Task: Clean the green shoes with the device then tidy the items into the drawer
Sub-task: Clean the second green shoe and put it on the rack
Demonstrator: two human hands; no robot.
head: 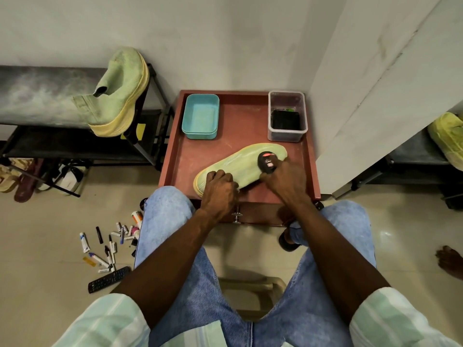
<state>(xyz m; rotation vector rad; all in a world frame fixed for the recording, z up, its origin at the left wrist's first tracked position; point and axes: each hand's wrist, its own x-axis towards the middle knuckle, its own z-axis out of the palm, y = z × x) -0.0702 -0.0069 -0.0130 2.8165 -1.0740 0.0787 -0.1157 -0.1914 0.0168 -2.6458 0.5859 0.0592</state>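
Red tray (175,156), two tubs, one green shoe (240,166) gripped, device (267,160) held.

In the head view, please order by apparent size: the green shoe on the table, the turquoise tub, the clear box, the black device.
1. green shoe
2. turquoise tub and clear box: too alike to rank
3. black device

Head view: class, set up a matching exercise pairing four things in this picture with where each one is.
Things:
1. second green shoe
2. teal tub
3. clear container
4. remote control

Places:
A. back right corner of the red table
B. floor, beside the left knee
C. top of the black rack, propped up
D. back left of the red table

Pairs: 1-C, 2-D, 3-A, 4-B
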